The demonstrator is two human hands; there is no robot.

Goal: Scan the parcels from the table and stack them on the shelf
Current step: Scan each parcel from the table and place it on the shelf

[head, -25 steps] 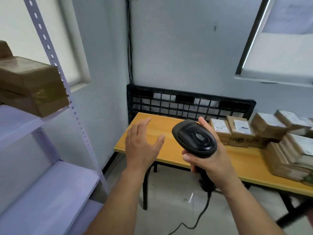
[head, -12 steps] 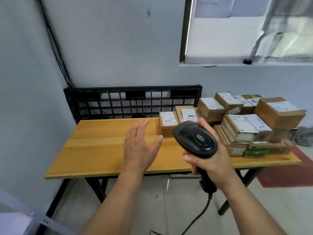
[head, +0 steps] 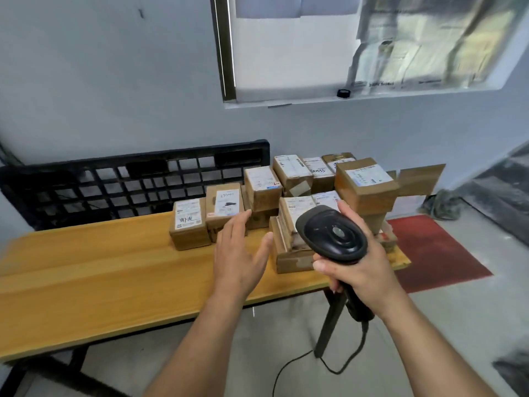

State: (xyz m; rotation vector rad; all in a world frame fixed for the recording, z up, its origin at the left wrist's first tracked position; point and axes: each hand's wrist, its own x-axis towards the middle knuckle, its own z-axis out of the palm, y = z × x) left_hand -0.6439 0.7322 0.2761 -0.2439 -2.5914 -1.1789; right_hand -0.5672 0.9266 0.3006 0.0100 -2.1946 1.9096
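A person stands at a wooden table (head: 86, 276), seen from their own head height. The left hand (head: 239, 253) hovers flat above the tabletop and holds nothing, fingers straight and slightly spread, its fingertips near a small labelled parcel (head: 224, 209) in the front row. The right hand (head: 362, 272) is wrapped firmly round the handle of a black barcode scanner (head: 332, 233), whose cable (head: 300, 365) trails to the floor. The parcels (head: 365, 186) are heaped on the table's right half, labels mostly upward; the shelf is out of view. The step appears to be choosing one parcel to scan. Taking a loose front-row box, label up, would likely avoid upsetting the stack. The table's left half gives room to work. A black plastic pallet (head: 114, 181) stands along the back edge, and the stack reaches close to the right-hand edge.
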